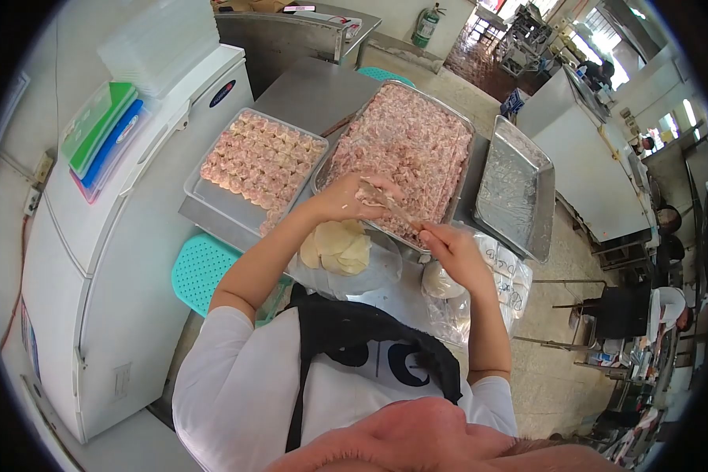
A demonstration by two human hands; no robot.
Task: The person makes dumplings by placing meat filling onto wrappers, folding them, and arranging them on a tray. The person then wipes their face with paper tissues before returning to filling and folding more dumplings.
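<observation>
My right hand [455,250] grips the end of a flat wooden spatula [401,213]. Its other end reaches into my cupped left hand [354,197], whose fingers curl around a small dumpling, mostly hidden by the fingers. Both hands are over the near edge of a deep metal tray heaped with pink minced meat [409,141]. Just below my left hand, a stack of round pale dumpling wrappers [338,247] lies on clear plastic. To the left, rows of open-topped dumplings [259,161] fill much of a shallow tray [202,195].
At right stands a metal tray [515,185] with residue on it. Plastic-wrapped packs [507,275] lie near my right forearm. A turquoise stool [203,271] is at lower left, beside a white chest freezer [145,244] with coloured lids [106,130] on top.
</observation>
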